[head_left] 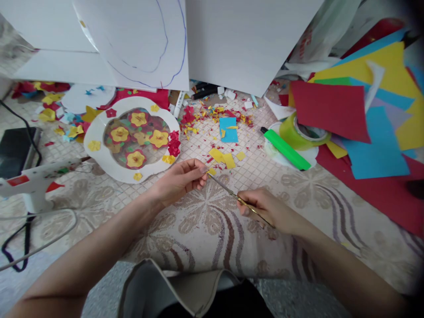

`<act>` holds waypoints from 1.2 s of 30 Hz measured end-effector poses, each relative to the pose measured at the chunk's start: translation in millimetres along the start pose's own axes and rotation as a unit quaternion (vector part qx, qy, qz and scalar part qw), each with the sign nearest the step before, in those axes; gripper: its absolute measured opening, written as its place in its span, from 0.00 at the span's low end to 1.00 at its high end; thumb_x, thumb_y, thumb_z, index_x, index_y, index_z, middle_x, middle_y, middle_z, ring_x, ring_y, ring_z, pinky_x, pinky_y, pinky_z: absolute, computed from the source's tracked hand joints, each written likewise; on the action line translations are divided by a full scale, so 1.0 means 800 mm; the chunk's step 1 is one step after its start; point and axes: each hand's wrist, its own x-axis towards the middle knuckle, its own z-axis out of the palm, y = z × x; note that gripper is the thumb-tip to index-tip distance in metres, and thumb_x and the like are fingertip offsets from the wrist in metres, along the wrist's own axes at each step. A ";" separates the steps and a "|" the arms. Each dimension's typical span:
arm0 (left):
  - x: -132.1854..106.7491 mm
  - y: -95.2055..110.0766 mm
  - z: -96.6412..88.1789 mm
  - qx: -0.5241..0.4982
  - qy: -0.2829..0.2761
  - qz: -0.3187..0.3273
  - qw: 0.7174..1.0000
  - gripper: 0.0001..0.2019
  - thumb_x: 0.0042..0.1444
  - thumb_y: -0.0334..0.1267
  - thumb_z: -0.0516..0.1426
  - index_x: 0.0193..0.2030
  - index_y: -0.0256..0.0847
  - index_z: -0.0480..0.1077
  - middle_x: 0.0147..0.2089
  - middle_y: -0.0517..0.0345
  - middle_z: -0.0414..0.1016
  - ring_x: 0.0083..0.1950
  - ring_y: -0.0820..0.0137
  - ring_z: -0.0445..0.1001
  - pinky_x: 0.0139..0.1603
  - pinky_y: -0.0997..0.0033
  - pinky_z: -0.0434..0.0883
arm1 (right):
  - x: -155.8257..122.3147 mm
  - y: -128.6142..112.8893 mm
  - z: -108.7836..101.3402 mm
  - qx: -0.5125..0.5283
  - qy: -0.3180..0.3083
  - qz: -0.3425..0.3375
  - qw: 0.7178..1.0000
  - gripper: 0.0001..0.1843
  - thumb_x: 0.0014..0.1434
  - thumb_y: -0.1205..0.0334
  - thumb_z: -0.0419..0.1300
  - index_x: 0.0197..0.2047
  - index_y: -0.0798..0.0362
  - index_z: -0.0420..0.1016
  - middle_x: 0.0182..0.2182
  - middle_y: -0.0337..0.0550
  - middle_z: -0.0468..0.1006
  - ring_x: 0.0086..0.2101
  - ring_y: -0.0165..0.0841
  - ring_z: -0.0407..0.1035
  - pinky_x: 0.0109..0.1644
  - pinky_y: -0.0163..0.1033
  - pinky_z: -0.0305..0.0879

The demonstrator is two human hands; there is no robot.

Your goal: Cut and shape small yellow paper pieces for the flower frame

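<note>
My right hand (260, 205) is closed around a pair of scissors (228, 191), whose blades point up and left. The tips of the blades meet the fingertips of my left hand (183, 179). Thumb and fingers of that hand are pinched together, apparently on a small yellow piece of paper (212, 171) mostly hidden by them. Just beyond lie yellow paper scraps (228, 160) and a blue paper square (229, 134). Left of my hands, a white scalloped frame (94, 165) surrounds a clear middle with yellow and red paper flowers (159, 138).
At left are a white glue gun (33, 181) with its cable and a black box (18, 148). A green marker (286, 150), a roll of tape (304, 132) and coloured paper sheets (331, 106) lie at right. White boards (238, 39) stand behind, with tiny clippings before them.
</note>
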 end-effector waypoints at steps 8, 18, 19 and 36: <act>0.000 -0.002 -0.002 -0.010 -0.008 -0.010 1.000 0.10 0.48 0.36 0.64 0.31 0.36 0.67 0.25 0.62 0.71 0.25 0.81 0.68 0.26 0.82 0.65 | 0.000 -0.001 -0.001 0.003 0.001 -0.006 1.000 0.24 0.63 0.46 0.51 0.23 0.54 0.56 0.19 0.32 0.52 0.21 0.25 0.48 0.23 0.32 0.43; 0.000 -0.001 -0.001 -0.011 -0.015 -0.013 1.000 0.13 0.46 0.37 0.65 0.31 0.35 0.66 0.25 0.63 0.71 0.25 0.81 0.69 0.26 0.83 0.65 | -0.001 0.004 0.000 -0.004 0.008 0.001 1.000 0.24 0.61 0.45 0.53 0.23 0.54 0.58 0.19 0.32 0.54 0.21 0.25 0.50 0.23 0.32 0.44; -0.001 -0.001 -0.001 -0.011 -0.015 -0.014 1.000 0.13 0.45 0.37 0.66 0.31 0.35 0.66 0.25 0.63 0.71 0.25 0.81 0.69 0.26 0.83 0.66 | -0.001 0.004 0.000 -0.006 0.008 0.002 1.000 0.24 0.61 0.46 0.53 0.23 0.55 0.58 0.19 0.32 0.54 0.21 0.25 0.50 0.23 0.32 0.44; 0.003 -0.001 -0.006 0.018 0.008 0.013 1.000 0.12 0.47 0.38 0.65 0.30 0.34 0.66 0.25 0.63 0.71 0.25 0.81 0.69 0.27 0.83 0.66 | 0.004 -0.003 0.001 -0.155 0.087 -0.020 0.984 0.23 0.64 0.48 0.51 0.22 0.54 0.61 0.17 0.35 0.64 0.21 0.27 0.60 0.25 0.31 0.49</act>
